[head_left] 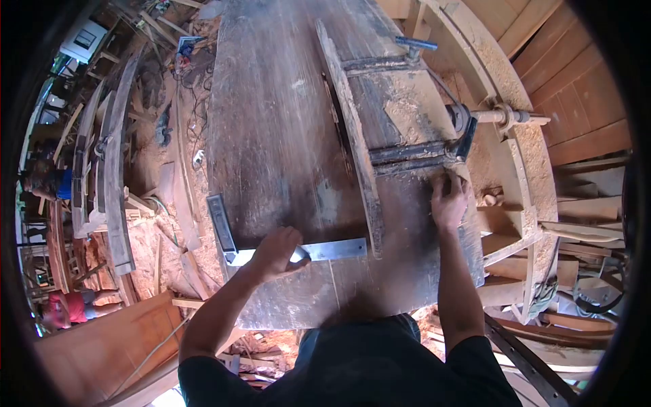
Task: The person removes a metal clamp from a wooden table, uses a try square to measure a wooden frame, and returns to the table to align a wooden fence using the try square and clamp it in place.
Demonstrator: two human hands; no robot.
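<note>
A try square (339,249) lies across the worn machine table (271,163). Its dark stock rests along the table's left edge, and the tip of its metal blade reaches the long wooden fence (352,142). My left hand (277,252) is closed over the blade near its middle, with the fingers bent. On the right side of the table, my right hand (450,200) has its fingers curled at the lower end of a dark slotted bar (410,156), beside an upright clamp handle (466,140). What those fingers grip is hidden.
A second clamp with a blue handle (416,43) sits farther up the table. Curved, sawdust-covered wooden framing (525,176) stands to the right. Planks (122,176), cables and wood scraps lie to the left. A person in red (68,306) is at the far left.
</note>
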